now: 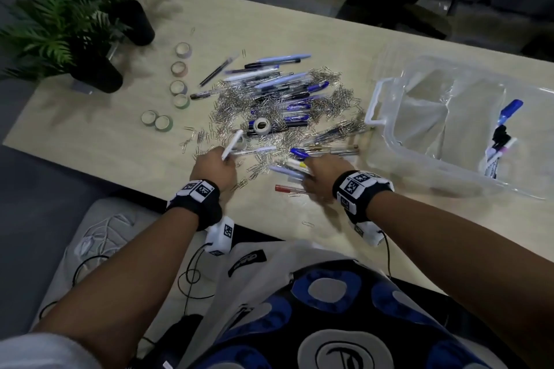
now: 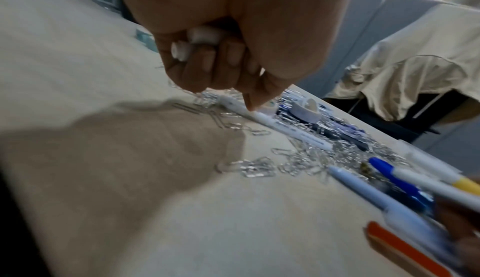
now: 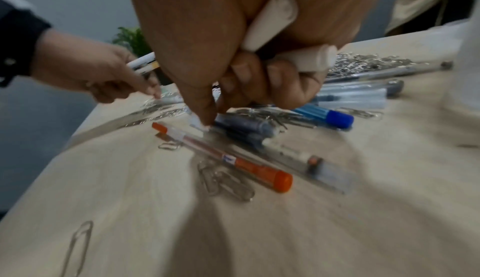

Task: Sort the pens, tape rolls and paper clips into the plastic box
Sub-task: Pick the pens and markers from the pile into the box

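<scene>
Now both hands work the near edge of the heap. Left hand clenches white pens in the palm, forefinger down on another white pen among the paper clips. Right hand likewise grips white pens while thumb and forefinger pinch at one lying beside the orange-capped pen; bundling probably saves trips. Tape rolls sit apart, left of the pile. Plastic box stands right, touching the heap, a few pens inside. Bare table lies between the right wrist and the box; the near edge is close.
</scene>
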